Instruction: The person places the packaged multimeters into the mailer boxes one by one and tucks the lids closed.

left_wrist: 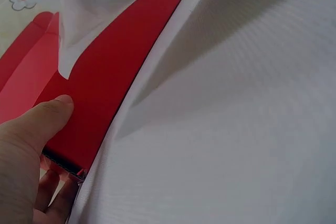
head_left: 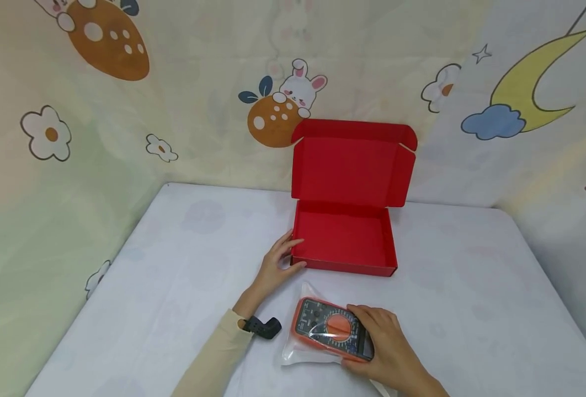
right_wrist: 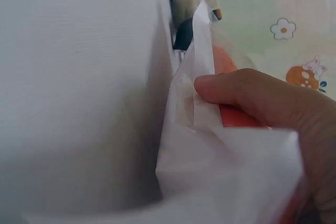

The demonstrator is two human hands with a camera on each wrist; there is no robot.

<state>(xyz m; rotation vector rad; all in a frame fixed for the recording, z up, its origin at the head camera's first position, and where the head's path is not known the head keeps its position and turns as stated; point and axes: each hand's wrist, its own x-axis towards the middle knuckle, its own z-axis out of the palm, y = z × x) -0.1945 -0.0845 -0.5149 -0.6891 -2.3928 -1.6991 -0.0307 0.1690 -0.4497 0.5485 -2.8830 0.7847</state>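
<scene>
A red cardboard box (head_left: 345, 237) stands on the table with its lid raised at the back and nothing inside. At its front left corner is my left hand (head_left: 275, 264). The left wrist view shows that thumb (left_wrist: 55, 113) on the box's front wall (left_wrist: 100, 90) and the fingers round the side. Nearer to me, my right hand (head_left: 389, 347) grips the right end of an orange and black multimeter (head_left: 335, 329) in a clear plastic bag (head_left: 293, 353). In the right wrist view the thumb (right_wrist: 226, 86) presses on the bag's folded plastic (right_wrist: 205, 103).
The white-covered table (head_left: 198, 248) reaches back to a printed cloth wall (head_left: 213, 110), close behind the raised lid (head_left: 352, 165). A black wrist strap (head_left: 263, 327) on the left forearm lies beside the bag's left edge.
</scene>
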